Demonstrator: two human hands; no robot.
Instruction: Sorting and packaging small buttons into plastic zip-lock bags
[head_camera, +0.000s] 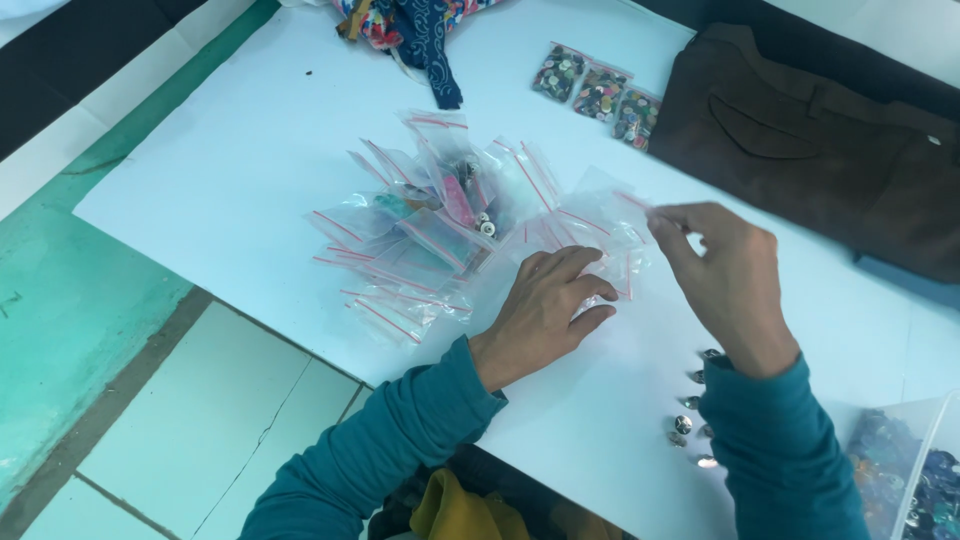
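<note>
A heap of small clear zip bags with red seal lines (430, 235) lies on a white sheet (250, 170). My left hand (545, 305) rests palm down on the sheet and holds the lower edge of one clear bag (600, 225). My right hand (720, 275) pinches the upper right corner of that same bag between thumb and fingers. Some bags in the heap hold small metal buttons and coloured bits.
Three small bags of coloured buttons (598, 92) lie at the back. A dark brown garment (820, 140) lies at the back right. Loose silver buttons (692, 415) sit near my right sleeve. A clear box of buttons (905, 470) stands at the lower right; patterned fabric (420, 25) lies at the top.
</note>
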